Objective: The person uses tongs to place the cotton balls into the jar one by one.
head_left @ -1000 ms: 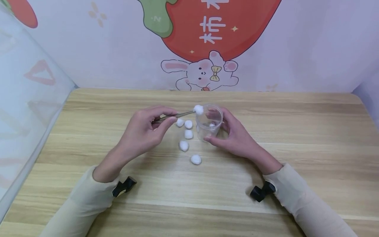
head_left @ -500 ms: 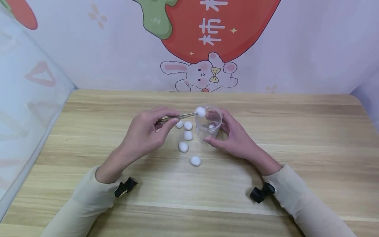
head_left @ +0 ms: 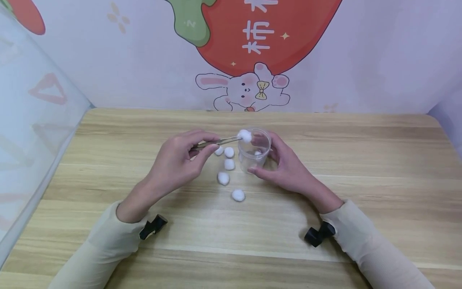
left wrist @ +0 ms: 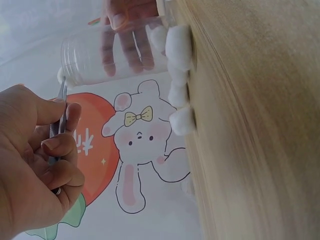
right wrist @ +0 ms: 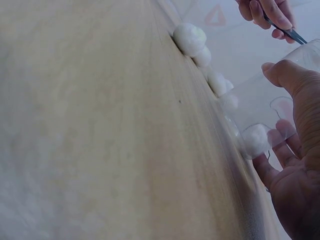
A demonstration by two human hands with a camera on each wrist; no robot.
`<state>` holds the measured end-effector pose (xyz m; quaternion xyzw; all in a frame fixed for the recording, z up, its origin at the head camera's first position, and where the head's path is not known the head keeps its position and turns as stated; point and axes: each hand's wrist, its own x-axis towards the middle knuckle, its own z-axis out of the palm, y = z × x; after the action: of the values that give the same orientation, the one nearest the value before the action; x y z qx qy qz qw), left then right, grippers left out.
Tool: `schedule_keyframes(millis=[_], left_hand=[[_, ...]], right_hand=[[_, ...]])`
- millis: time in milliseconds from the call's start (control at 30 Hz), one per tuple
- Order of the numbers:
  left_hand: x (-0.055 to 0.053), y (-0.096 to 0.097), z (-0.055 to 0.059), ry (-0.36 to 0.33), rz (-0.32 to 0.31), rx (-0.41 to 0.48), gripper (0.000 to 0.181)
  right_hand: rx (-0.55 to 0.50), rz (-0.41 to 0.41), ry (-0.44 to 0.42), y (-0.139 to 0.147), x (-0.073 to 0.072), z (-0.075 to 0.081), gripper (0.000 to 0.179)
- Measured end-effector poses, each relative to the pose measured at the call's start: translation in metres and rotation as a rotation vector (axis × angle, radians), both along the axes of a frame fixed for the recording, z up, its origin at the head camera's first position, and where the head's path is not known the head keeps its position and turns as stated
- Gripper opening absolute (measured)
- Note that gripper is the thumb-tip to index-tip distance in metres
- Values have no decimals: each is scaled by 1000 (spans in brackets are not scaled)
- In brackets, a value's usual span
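Wears cream sleeves (head_left: 104, 237) and black wrist cameras (head_left: 153, 227) at the near side of a wood-grain tabletop (head_left: 231, 237). Shows, farther in, five loose cotton balls (head_left: 223, 178) in a straggling line on the wood, with the farthest clustered just left of a clear plastic cup (head_left: 249, 159). Holds that cup roughly upright in the curled right grip (head_left: 284, 166), thumb to the near side, fingers to the far, with at least one cotton ball (right wrist: 256, 141) visible low inside. Pinches slim metal tweezers (head_left: 228, 140) in the left grip (head_left: 177, 159), with a single cotton ball (head_left: 245, 136) clasped between the tips, right at the left of the cup's rim and not yet inside. Looks, judging by that poise at the mouth, like the placing step, just short of release. Calls next, most likely, for a slight shift over the opening and a loosening of the tweezers, with the cup held steady. Ends, beyond the tabletop, at a backdrop (head_left: 368, 60) printed with a cartoon rabbit (head_left: 247, 90) and a red fruit (head_left: 231, 40).
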<state>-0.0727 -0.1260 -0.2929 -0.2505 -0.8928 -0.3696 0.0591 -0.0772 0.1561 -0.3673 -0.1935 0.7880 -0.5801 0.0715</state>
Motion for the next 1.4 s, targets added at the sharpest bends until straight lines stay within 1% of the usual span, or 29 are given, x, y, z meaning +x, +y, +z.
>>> schedule_keyframes(millis=[200,500,867,1133,1333,1400], left_hand=[[-1,0,-1,-3,-2,18,19],[0,1,-3,-1,-20,8,19],[2,2,-1,6,-26,-1,19],[6,-1,0,-16,-14,0,20],[9,-1,3,-18,-60,38,18],[11,-2,5,-22,-62,38,18]], right_hand=[[3,-4,6,0,-1,-1,81],[-2,-4,5,1,0,-3,83],[15,-4,10,1,-1,-2,81],[13,-2,8,-1,0,-2,81],[18,-5,13,0,0,-1,83],[19,-4,14,0,0,-1,83]])
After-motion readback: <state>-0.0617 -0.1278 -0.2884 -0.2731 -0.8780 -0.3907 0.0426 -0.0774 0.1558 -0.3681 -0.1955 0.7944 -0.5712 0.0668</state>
